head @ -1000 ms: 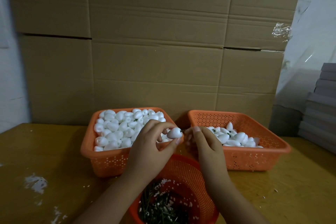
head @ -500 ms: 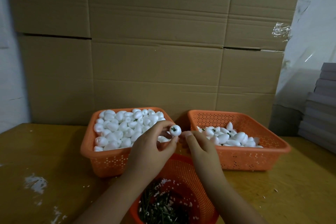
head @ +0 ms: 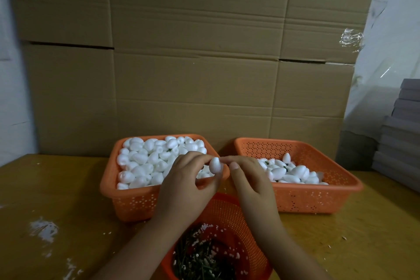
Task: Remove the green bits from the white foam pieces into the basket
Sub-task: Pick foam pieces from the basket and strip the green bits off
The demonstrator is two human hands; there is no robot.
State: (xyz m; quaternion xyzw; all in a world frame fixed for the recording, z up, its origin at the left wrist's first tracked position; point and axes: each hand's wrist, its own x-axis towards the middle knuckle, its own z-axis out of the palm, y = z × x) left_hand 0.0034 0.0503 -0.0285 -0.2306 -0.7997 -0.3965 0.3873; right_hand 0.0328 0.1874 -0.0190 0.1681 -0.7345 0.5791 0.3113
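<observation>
Since half a second ago the foam piece (head: 215, 164) has turned in the left hand (head: 188, 186): its flat end with the green bit faced the camera then, and now its white side shows, long axis roughly upright with the narrower tip up. At the left, on the tabletop (head: 56, 193), the full left basket (head: 134, 202) of white foam pieces sits partly hidden behind the left hand. That hand's fingers (head: 200, 157) are closed on the foam piece, thumb under it, holding it above the gap between the two rear baskets. The right hand (head: 252, 179) meets it from the right, its fingers (head: 227, 158) pinched together at the piece's upper end. Below both hands the round basket (head: 247, 229) holds green bits (head: 200, 259) and white crumbs. The right basket (head: 318, 198) is partly filled; a cardboard wall (head: 193, 63) stands behind.
</observation>
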